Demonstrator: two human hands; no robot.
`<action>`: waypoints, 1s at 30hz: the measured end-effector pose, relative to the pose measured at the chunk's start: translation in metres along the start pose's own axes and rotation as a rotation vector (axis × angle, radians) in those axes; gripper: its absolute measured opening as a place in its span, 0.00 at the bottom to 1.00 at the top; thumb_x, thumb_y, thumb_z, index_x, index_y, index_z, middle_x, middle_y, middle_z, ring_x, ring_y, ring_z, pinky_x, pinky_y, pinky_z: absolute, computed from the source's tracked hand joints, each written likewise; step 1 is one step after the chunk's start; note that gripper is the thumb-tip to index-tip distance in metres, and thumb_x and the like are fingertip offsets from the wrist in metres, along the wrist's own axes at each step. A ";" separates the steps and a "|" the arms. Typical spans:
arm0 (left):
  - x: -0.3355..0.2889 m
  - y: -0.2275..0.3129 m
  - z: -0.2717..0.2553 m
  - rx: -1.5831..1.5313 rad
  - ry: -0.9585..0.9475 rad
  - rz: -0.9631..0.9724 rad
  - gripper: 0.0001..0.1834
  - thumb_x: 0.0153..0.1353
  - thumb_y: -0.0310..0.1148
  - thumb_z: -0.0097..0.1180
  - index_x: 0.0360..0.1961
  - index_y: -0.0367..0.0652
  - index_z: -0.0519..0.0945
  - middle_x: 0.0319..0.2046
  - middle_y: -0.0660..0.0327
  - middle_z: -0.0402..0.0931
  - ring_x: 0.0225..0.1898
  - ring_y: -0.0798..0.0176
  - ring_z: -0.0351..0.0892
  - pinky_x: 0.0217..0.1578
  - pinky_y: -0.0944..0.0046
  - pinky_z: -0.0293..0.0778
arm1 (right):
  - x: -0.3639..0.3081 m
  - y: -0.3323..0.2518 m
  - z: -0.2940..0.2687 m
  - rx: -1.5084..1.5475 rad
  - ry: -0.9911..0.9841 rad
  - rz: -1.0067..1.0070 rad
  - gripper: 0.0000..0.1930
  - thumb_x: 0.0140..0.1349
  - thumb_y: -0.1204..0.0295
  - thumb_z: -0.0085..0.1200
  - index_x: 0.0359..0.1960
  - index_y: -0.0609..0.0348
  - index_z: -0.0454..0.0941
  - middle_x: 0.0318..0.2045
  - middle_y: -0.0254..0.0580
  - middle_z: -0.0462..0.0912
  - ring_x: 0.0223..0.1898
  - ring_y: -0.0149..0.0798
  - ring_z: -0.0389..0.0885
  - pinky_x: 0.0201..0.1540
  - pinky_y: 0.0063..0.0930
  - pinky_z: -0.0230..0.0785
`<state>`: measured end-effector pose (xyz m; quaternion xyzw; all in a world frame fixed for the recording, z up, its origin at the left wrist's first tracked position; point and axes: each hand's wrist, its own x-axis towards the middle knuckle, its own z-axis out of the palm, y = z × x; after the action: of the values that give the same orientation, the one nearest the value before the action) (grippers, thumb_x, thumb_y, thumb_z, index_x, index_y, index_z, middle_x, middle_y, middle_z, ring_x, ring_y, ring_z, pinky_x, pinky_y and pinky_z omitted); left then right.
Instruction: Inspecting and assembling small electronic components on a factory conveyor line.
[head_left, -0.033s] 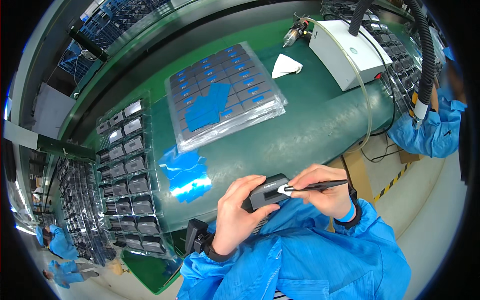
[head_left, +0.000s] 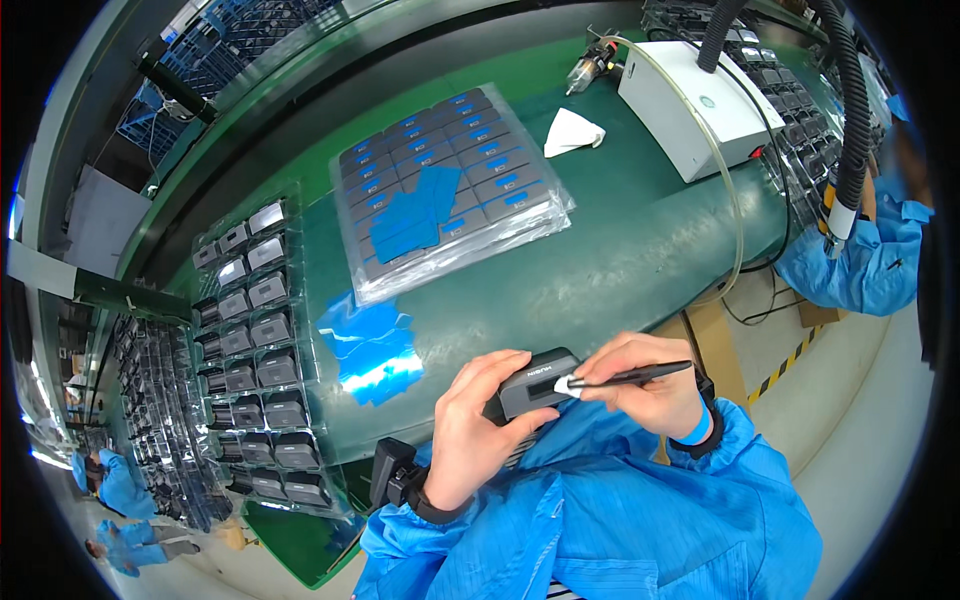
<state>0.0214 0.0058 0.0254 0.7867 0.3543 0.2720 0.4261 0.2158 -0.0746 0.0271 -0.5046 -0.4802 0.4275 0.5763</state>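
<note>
My left hand (head_left: 474, 428) is closed round a dark grey plastic housing (head_left: 520, 396), thumb along its near edge and fingers at its far end. The housing is a small box with a slot in its upper face, held tilted over the table's near edge. In my right hand (head_left: 648, 388) is a slim black pen-shaped tool (head_left: 650, 372), gripped between thumb and fingers. At the tool's tip, a small white wad (head_left: 567, 386) touches the housing beside the slot. Whether the wad is cloth or paper I cannot tell.
A clear tray (head_left: 300, 330) of similar housings stands at left. Farther back, stacked trays of grey flat parts (head_left: 500, 160) carry blue sheets (head_left: 420, 215). Blue film (head_left: 372, 350) lies on the green table (head_left: 600, 260). A white cloth (head_left: 574, 132) and white machine (head_left: 690, 105) are at back right.
The black tool and its white wad have shifted very slightly to the left on the housing. My left hand and the housing have stayed in place.
</note>
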 end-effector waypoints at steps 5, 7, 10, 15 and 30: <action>0.001 -0.003 0.000 -0.081 -0.030 -0.049 0.31 0.36 0.25 0.74 0.47 0.35 0.78 0.46 0.52 0.77 0.49 0.56 0.76 0.51 0.61 0.71 | 0.002 0.001 -0.003 0.223 0.110 0.038 0.08 0.49 0.89 0.59 0.30 0.67 0.78 0.33 0.50 0.81 0.24 0.31 0.79 0.24 0.19 0.70; 0.000 -0.005 0.001 -0.107 -0.035 -0.069 0.31 0.37 0.25 0.73 0.48 0.35 0.78 0.47 0.52 0.77 0.50 0.56 0.76 0.52 0.61 0.70 | 0.003 0.005 -0.009 0.259 0.159 -0.049 0.09 0.49 0.90 0.58 0.30 0.66 0.76 0.33 0.53 0.80 0.20 0.31 0.77 0.20 0.19 0.70; -0.002 -0.012 0.003 -0.200 -0.064 -0.111 0.32 0.38 0.24 0.72 0.50 0.35 0.77 0.49 0.53 0.75 0.52 0.58 0.74 0.54 0.61 0.69 | 0.003 0.005 -0.015 0.289 0.283 -0.138 0.10 0.50 0.89 0.57 0.33 0.65 0.73 0.33 0.53 0.79 0.20 0.31 0.77 0.20 0.19 0.72; -0.002 -0.019 0.006 -0.290 -0.083 -0.146 0.32 0.40 0.20 0.70 0.52 0.34 0.75 0.53 0.53 0.71 0.55 0.59 0.71 0.57 0.62 0.67 | 0.003 0.008 -0.019 0.278 0.312 -0.143 0.11 0.50 0.90 0.56 0.33 0.65 0.72 0.34 0.53 0.79 0.20 0.31 0.77 0.20 0.19 0.72; -0.010 -0.012 -0.003 -0.161 0.098 -0.099 0.28 0.44 0.22 0.69 0.50 0.33 0.76 0.51 0.52 0.73 0.54 0.59 0.73 0.55 0.62 0.68 | 0.060 0.041 -0.043 -0.939 0.262 -0.301 0.15 0.52 0.90 0.44 0.39 0.63 0.75 0.49 0.51 0.75 0.50 0.52 0.75 0.51 0.39 0.68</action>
<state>0.0095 0.0039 0.0151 0.7171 0.3901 0.3165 0.4831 0.2678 -0.0182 -0.0079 -0.6837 -0.6116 0.0110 0.3980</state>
